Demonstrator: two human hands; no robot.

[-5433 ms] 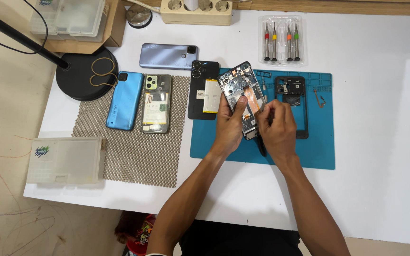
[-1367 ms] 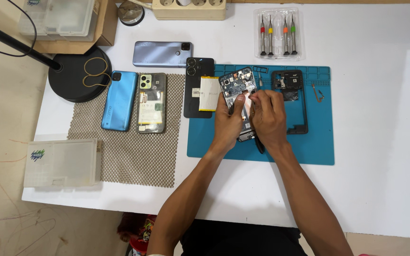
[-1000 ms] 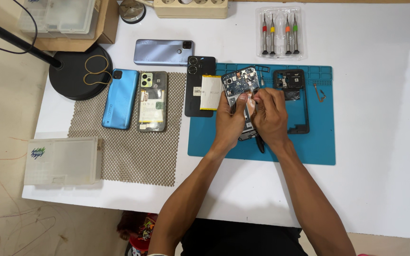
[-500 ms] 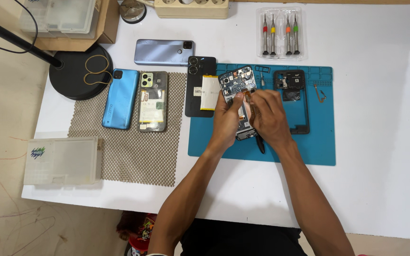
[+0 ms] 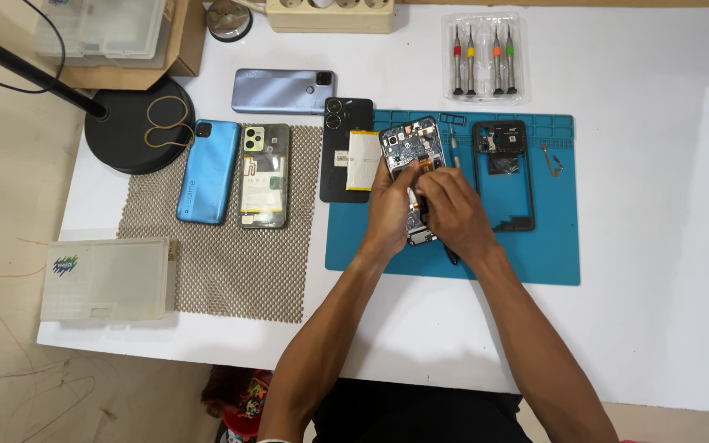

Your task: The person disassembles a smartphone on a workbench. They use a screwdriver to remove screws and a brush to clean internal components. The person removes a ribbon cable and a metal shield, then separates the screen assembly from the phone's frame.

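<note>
An opened phone (image 5: 409,146) with its circuit board bare lies on the blue work mat (image 5: 535,254). My left hand (image 5: 391,212) grips its left side and holds it. My right hand (image 5: 451,212) rests over the lower half of the phone, fingers pinched on a thin dark tool whose tip (image 5: 450,256) sticks out below the hand. A black phone frame (image 5: 503,174) lies just right of my hands. A black phone back with a yellow-edged battery (image 5: 360,160) lies just left of them.
A blue phone (image 5: 208,171) and an open-backed phone (image 5: 263,175) lie on a brown mesh mat (image 5: 231,271). A grey-blue phone (image 5: 283,90) lies behind. A screwdriver set (image 5: 483,56), a black lamp base (image 5: 139,123), a power strip (image 5: 330,12) and a clear plastic box (image 5: 108,279) stand around.
Both hands have stayed on the opened phone. My right hand has shifted slightly down and over its lower half with the tool. The view has drifted a little.
</note>
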